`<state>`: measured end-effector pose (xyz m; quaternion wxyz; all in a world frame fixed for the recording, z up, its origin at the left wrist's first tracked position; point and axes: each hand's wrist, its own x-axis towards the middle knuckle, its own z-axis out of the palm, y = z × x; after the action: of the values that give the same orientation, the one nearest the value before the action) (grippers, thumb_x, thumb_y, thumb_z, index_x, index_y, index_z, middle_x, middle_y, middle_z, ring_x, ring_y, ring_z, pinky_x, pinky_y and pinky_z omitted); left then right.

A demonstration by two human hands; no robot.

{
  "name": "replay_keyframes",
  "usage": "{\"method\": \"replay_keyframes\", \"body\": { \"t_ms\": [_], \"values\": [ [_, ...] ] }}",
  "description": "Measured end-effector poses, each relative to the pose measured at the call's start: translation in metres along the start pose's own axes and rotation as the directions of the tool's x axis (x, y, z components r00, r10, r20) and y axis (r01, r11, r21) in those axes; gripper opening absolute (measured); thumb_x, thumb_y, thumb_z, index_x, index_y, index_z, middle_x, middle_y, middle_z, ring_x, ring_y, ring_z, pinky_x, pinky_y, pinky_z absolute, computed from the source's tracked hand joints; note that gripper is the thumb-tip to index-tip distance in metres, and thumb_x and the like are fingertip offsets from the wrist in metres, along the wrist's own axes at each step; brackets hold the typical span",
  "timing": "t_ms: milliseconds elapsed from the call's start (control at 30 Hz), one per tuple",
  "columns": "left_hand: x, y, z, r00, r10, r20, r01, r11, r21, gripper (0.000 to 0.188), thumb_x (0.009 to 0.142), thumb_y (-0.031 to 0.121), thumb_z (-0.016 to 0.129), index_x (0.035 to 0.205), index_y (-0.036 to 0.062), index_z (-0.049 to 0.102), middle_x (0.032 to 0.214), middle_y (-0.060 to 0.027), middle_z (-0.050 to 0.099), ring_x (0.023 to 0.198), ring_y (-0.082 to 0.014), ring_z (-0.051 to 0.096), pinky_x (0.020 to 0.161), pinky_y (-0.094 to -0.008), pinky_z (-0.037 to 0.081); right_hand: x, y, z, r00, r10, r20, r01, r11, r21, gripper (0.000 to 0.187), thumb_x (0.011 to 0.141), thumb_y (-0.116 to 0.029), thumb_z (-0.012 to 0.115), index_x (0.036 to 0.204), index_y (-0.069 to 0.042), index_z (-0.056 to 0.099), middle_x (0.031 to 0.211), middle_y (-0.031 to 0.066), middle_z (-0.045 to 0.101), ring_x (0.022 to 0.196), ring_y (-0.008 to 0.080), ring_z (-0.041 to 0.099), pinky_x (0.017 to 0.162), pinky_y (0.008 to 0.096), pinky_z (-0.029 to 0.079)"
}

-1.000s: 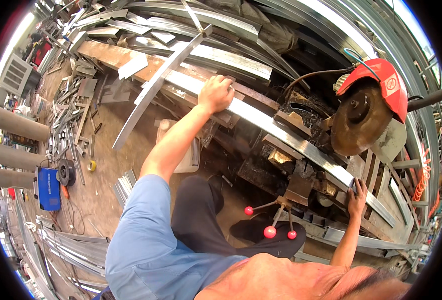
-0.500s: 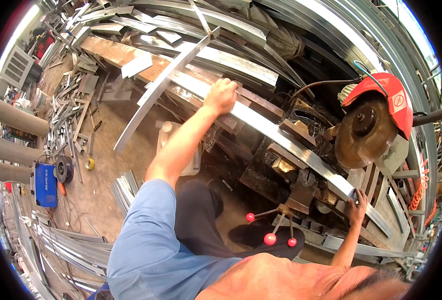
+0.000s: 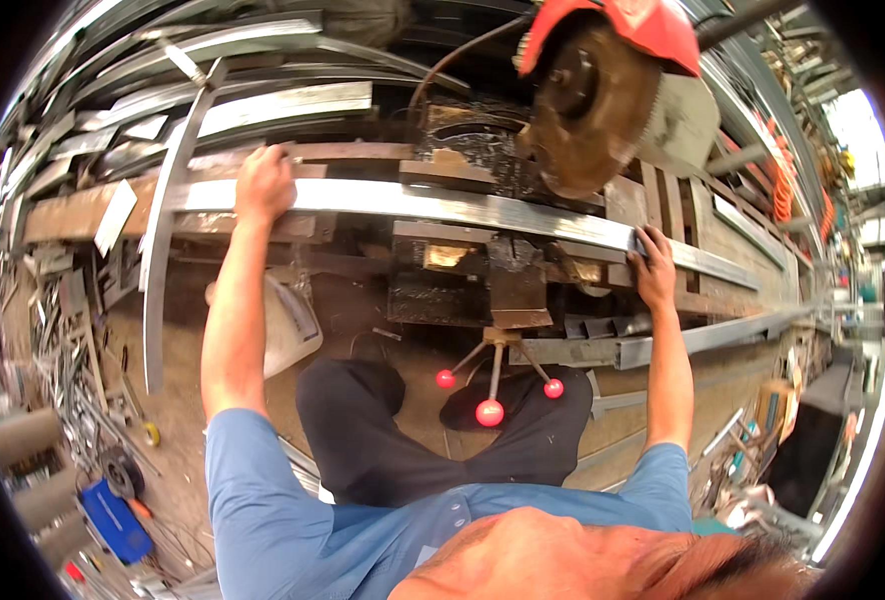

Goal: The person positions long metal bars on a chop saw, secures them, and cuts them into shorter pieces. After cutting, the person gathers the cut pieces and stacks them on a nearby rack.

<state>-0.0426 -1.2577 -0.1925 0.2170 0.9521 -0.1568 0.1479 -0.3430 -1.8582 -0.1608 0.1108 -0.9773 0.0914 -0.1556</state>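
Note:
A long, shiny metal profile [image 3: 443,205] lies across the bed of a cut-off saw, running from left to right. Closed over its left part is my left hand [image 3: 265,186], fingers curled round it. My right hand [image 3: 653,266] grips the profile further right, with the fingertips over its near edge. The saw's round blade [image 3: 598,125], under a red guard [image 3: 618,30], hangs raised above and behind the profile, apart from it. Nearer me, a vise handle [image 3: 497,365] with red ball knobs sticks out below the bed; neither hand touches it.
A crosswise metal bar [image 3: 168,225] rests at the profile's left end. Behind are stacked profiles [image 3: 283,105]. Offcuts [image 3: 68,335] litter the floor at left, near a blue machine [image 3: 115,520]. A pale plastic jug [image 3: 293,315] stands below the bench.
The view has swung to the right, so the bench and saw appear further left and the profile more level. Both hands still hold the profile.

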Motion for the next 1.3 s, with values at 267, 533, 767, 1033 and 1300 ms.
{"method": "replay_keyframes", "body": {
  "t_ms": [267,533,767,1033,1300],
  "values": [
    [0.003,-0.009,0.003,1.000,0.006,-0.028,-0.004,0.999,0.054,0.020,0.090,0.017,0.051,0.096,0.0033,0.063,0.100,-0.0184,0.064,0.097,-0.0390,0.059,0.084,-0.0475,0.047,-0.009,0.008,0.013,0.994,0.006,-0.109,-0.010,0.999,-0.033,0.046,0.081,-0.022,0.074,0.126,-0.016,0.065,0.138,0.0120,0.055,0.130,0.0333,0.048,0.109,0.0420,0.039],
    [0.001,0.010,-0.012,0.995,-0.097,0.004,0.096,0.992,0.087,0.023,0.092,0.020,0.049,0.102,0.0056,0.063,0.105,-0.0158,0.064,0.101,-0.0374,0.060,0.086,-0.0464,0.047,-0.061,-0.140,-0.040,0.953,0.191,-0.235,-0.147,0.970,0.194,0.041,0.088,-0.016,0.067,0.123,0.003,0.058,0.121,0.0237,0.060,0.112,0.0402,0.058,0.098,0.0445,0.046],
    [0.000,0.015,-0.011,0.995,-0.098,-0.003,0.098,0.992,0.086,0.025,0.092,0.021,0.046,0.100,0.0037,0.061,0.106,-0.0161,0.064,0.101,-0.0387,0.059,0.087,-0.0477,0.047,-0.218,-0.240,0.053,0.905,0.356,0.233,-0.336,0.934,-0.123,0.086,0.080,-0.031,0.073,0.142,0.012,0.030,0.138,0.0284,0.041,0.130,0.0438,0.037,0.110,0.0511,0.031],
    [0.002,0.018,-0.005,0.996,-0.086,0.003,0.085,0.991,0.107,0.024,0.092,0.022,0.046,0.099,0.0045,0.061,0.107,-0.0158,0.064,0.102,-0.0390,0.059,0.087,-0.0484,0.046,-0.213,-0.341,0.146,0.686,0.356,0.635,-0.719,0.198,0.666,0.083,0.090,-0.024,0.067,0.142,0.010,0.012,0.120,0.0173,0.050,0.108,0.0247,0.053,0.089,0.0406,0.049],
    [0.000,0.003,-0.008,0.994,-0.111,0.020,0.108,0.987,0.121,0.024,0.092,0.021,0.046,0.099,0.0029,0.061,0.108,-0.0176,0.063,0.103,-0.0396,0.058,0.087,-0.0478,0.046,-0.172,-0.241,-0.036,0.522,-0.129,0.843,-0.575,-0.783,0.236,0.034,0.094,-0.011,0.060,0.127,-0.004,0.054,0.088,0.0018,0.054,0.064,0.0044,0.043,0.047,0.0138,0.032]
  ]
}}
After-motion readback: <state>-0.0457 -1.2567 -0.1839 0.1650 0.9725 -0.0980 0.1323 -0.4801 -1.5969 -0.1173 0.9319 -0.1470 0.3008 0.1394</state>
